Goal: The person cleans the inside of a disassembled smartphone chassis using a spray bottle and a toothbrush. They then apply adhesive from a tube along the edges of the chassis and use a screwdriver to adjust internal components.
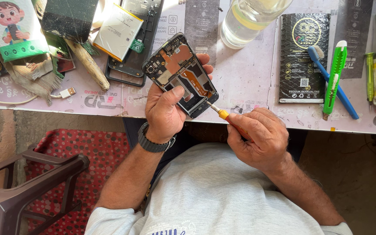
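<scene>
My left hand (pixel 165 109) grips an opened phone frame (pixel 180 72), its back removed so that orange flex parts and a camera module show. The thumb lies across its lower middle and the fingertips curl round the far right edge. My right hand (pixel 257 138) is closed on a small screwdriver (pixel 223 114) with an orange and yellow handle. Its metal tip touches the lower right corner of the phone frame. A dark watch sits on my left wrist.
On the table (pixel 244 74) lie a second opened phone with a battery (pixel 117 31), a clear bottle (pixel 246 17), a black packet (pixel 303 56), a blue toothbrush (pixel 334 85), a green utility knife (pixel 335 74) and a yellow-green tool (pixel 374 78). A brown plastic chair (pixel 27 187) stands lower left.
</scene>
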